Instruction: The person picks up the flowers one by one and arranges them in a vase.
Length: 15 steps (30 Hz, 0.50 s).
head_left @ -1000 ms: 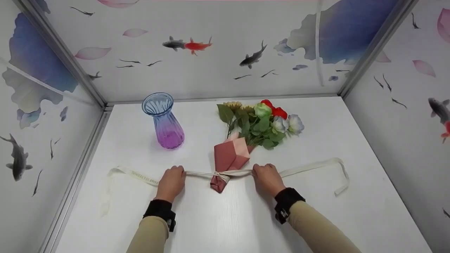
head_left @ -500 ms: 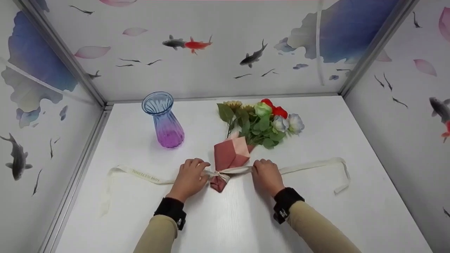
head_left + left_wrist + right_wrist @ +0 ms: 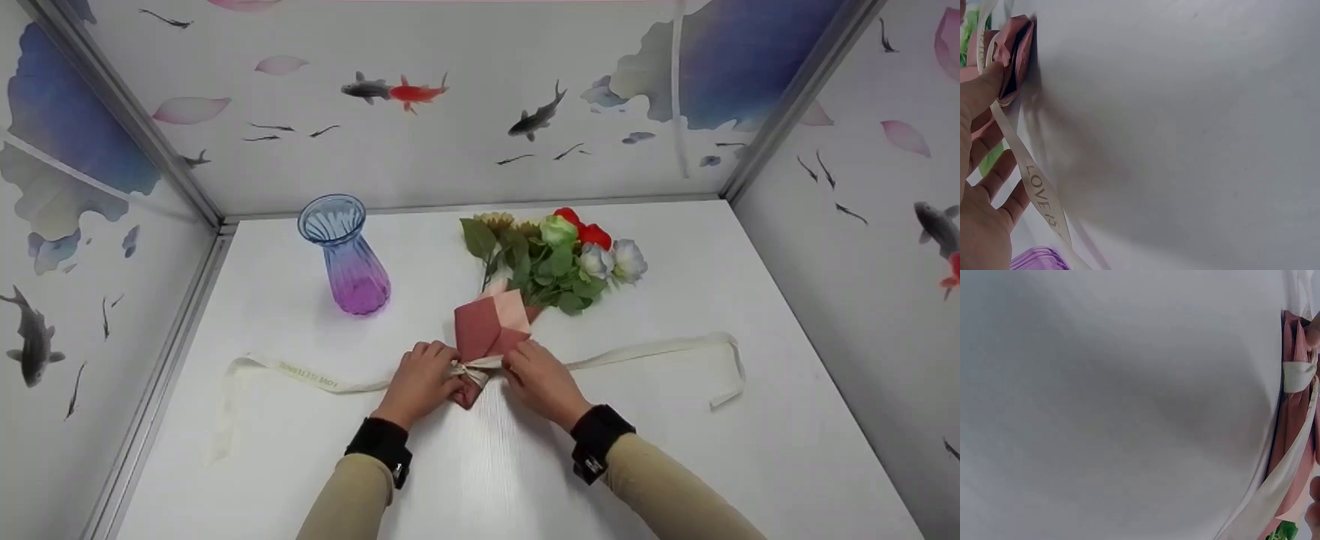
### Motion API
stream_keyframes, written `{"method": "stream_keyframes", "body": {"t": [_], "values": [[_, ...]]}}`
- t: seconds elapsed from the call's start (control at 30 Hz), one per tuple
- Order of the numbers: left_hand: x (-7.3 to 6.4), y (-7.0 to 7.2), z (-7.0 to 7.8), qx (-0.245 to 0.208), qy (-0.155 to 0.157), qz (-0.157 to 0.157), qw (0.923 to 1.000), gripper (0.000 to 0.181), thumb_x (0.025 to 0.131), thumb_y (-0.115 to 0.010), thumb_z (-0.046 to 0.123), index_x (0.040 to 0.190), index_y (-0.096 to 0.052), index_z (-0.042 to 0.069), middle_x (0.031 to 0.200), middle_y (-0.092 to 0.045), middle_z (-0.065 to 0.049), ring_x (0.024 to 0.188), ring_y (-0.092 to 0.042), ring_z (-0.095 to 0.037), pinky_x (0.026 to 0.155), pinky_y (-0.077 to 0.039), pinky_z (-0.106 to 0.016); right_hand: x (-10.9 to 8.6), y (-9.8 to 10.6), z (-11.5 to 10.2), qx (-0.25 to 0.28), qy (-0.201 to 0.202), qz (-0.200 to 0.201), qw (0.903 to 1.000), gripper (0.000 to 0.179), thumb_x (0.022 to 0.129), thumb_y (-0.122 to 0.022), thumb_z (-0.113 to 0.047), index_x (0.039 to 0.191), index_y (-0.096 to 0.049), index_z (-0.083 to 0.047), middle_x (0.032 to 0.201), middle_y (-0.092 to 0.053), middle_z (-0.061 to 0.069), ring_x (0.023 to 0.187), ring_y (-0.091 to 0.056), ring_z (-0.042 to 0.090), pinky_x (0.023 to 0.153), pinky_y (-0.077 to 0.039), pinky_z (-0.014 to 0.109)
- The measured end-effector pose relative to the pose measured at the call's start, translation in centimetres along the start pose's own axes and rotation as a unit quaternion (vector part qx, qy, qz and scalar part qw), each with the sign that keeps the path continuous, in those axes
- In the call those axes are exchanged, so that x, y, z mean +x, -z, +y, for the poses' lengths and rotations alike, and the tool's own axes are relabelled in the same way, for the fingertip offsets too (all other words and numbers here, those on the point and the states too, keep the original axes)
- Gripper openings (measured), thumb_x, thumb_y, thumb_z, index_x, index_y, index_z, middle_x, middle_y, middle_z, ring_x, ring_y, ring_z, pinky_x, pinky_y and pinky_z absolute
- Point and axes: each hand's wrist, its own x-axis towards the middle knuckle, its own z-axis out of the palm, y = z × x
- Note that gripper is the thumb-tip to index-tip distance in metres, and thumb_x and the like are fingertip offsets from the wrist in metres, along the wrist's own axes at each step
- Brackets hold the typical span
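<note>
1. my left hand (image 3: 421, 381) is at the narrow end of the bundle, thumb and forefinger pinched about the knot (image 3: 469, 369) in the cream ribbon (image 3: 1044, 197). i take this grip as a way to stop the tie from loosening. the other fingers stand loosely bent beside the left tail, which reads "love is" in the left wrist view.
2. my right hand (image 3: 546, 381) is just to the right of the knot, fingers curled onto the ribbon's other side. that close hold probably gives me better control than one far out on the tail. the right wrist view catches only fingertips, so i can't tell exactly how the thumb lies.
3. the bouquet lies between and beyond my hands, its gathered end towards me. the dusty-red wrapping paper (image 3: 480, 326) is cinched where the ribbon circles it, likely because that narrow part is easiest to bind.
4. the flower heads, red blooms (image 3: 592, 236), a pale green rose (image 3: 557, 230) and grey-blue ones (image 3: 628, 260), point away to the far right, so my fingers don't crush them.
5. both tails spread sideways across the white table (image 3: 787, 420), well apart, which should help prevent tangling.
6. the blue-to-purple glass vase (image 3: 352, 274) stands far left, out of my elbows' way.
</note>
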Motion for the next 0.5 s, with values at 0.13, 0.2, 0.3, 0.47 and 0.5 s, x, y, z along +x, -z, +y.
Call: {"method": "stream_keyframes", "body": {"t": [0.13,0.2,0.3,0.47,0.5], "values": [[0.1,-0.2,0.2,-0.005,0.007,-0.001,1.0000,0.033,0.085,-0.082,0.027,0.107,-0.063,0.010,0.105,-0.065,-0.008,0.104,-0.057,-0.034,0.082,-0.048,-0.050,0.2,-0.3,-1.4,0.030,0.017,-0.055,0.9979,0.013,0.090,-0.076,-0.010,0.097,-0.065,-0.010,0.092,-0.061,0.003,0.087,-0.062,0.022,0.075,-0.054,0.037],[0.2,-0.3,0.2,-0.012,0.012,-0.002,0.9998,0.032,0.085,-0.082,0.026,0.104,-0.062,0.010,0.102,-0.065,-0.009,0.102,-0.057,-0.034,0.082,-0.048,-0.050,0.3,-0.5,-2.0,0.041,0.011,-0.081,0.9958,0.013,0.091,-0.075,-0.009,0.101,-0.067,-0.009,0.096,-0.063,0.004,0.091,-0.063,0.023,0.079,-0.055,0.038],[0.2,-0.4,0.3,-0.026,0.017,-0.001,0.9995,0.030,0.085,-0.082,0.023,0.102,-0.061,0.010,0.098,-0.065,-0.008,0.100,-0.058,-0.033,0.082,-0.048,-0.049,0.4,-0.8,-2.6,0.045,-0.007,-0.112,0.9927,0.014,0.093,-0.072,-0.010,0.107,-0.069,-0.008,0.098,-0.064,0.006,0.092,-0.062,0.024,0.081,-0.055,0.038],[0.3,-0.5,0.4,-0.046,0.020,-0.001,0.9988,0.026,0.085,-0.082,0.019,0.097,-0.061,0.009,0.093,-0.065,-0.007,0.095,-0.058,-0.031,0.081,-0.048,-0.049,0.6,-1.3,-3.2,0.066,-0.059,-0.142,0.9859,0.020,0.096,-0.071,-0.013,0.114,-0.067,-0.006,0.097,-0.063,0.007,0.092,-0.061,0.025,0.083,-0.053,0.041],[0.3,-0.5,0.5,-0.048,0.019,-0.001,0.9987,0.025,0.085,-0.082,0.018,0.096,-0.061,0.009,0.092,-0.065,-0.007,0.094,-0.058,-0.031,0.081,-0.048,-0.049,0.7,-1.4,-3.3,0.076,-0.069,-0.144,0.9843,0.020,0.095,-0.071,-0.012,0.113,-0.066,-0.005,0.096,-0.063,0.007,0.092,-0.061,0.026,0.083,-0.053,0.042]]}}
